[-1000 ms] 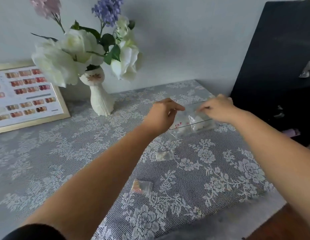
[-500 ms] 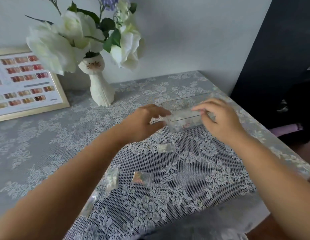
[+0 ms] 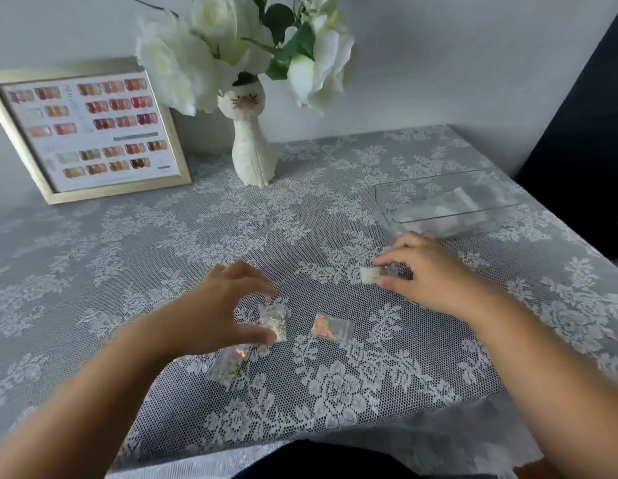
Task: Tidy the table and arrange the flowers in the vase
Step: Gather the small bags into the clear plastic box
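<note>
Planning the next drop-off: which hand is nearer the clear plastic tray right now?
Right. The right hand sits just in front of the clear tray, pinching a small packet. The left hand is farther off, toward the table's middle, over another packet.

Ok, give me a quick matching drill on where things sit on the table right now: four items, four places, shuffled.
Items:
1. clear tray
2. cat-shaped vase
3. framed nail chart
4. orange-flecked packet

Places:
A. back left, leaning against the wall
B. between the two hands, untouched
C. far right, beyond the right hand
D. back centre, holding white flowers

Pairs: 1-C, 2-D, 3-A, 4-B. The left hand is closing on another packet.
</note>
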